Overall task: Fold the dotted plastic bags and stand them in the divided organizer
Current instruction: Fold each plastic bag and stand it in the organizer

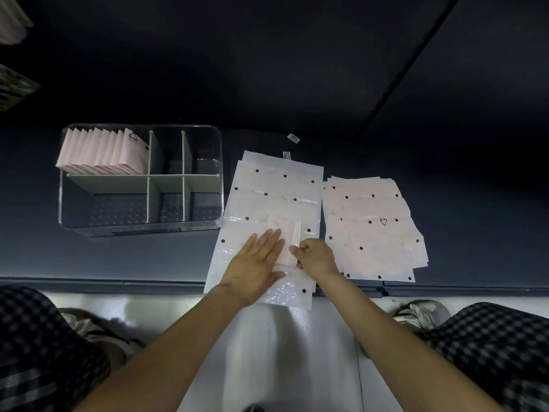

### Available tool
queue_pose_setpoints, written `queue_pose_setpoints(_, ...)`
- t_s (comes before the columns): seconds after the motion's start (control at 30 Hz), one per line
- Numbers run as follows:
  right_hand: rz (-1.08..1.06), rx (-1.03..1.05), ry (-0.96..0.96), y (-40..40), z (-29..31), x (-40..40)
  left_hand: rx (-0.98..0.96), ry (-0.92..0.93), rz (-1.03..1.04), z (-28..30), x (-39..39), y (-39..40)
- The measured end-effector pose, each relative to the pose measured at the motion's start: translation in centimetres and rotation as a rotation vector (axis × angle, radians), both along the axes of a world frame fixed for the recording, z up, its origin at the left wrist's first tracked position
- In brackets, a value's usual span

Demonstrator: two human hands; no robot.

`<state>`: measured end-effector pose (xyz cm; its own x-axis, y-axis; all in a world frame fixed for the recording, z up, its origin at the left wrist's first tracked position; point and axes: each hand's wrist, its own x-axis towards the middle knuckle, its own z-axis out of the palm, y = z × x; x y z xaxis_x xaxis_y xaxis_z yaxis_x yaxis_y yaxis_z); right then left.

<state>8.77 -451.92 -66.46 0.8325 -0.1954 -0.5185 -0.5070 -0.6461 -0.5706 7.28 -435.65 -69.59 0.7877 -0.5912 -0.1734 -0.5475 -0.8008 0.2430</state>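
Hard to see: blurry things at the top left corner are cut off.
Organizer (141, 224): clear box on the dark worktop (297, 93); folded bags (101, 153) stand in its back left part.
Left hand (257, 263): flat, fingers straight, pressing the half-folded bag (285, 242).
Right hand (316, 257): fingers curled, pinching that bag's edge.
Middle pile (276, 185): dotted bags lying flat under both hands.
Right pile (377, 233): more dotted bags, just beside.

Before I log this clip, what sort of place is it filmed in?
Probably a home or a small packing spot, though it's hard to be sure: a person sits at a low dark surface with a clear divided organizer, loose dotted plastic bags and a pale glossy floor beneath.
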Motion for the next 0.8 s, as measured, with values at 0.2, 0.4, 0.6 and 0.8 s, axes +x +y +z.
queue_pose_setpoints(0.2,-0.187,0.079,0.027,0.6,-0.1,-0.3,0.142,0.057,-0.008,-0.8,0.6,0.3)
queue_pose_setpoints(0.4,-0.392,0.223,0.083,0.7,0.9,-0.6,0.075,0.070,0.033,-0.4,0.9,0.3)
queue_pose_setpoints(0.6,-0.226,0.165,-0.032,0.6,5.0,0.4,-0.026,0.088,0.052,3.4,3.5,1.7)
queue_pose_setpoints(0.8,0.656,-0.093,-0.183,4.1,9.9,1.5,0.194,0.038,-0.210,11.4,6.4,3.1)
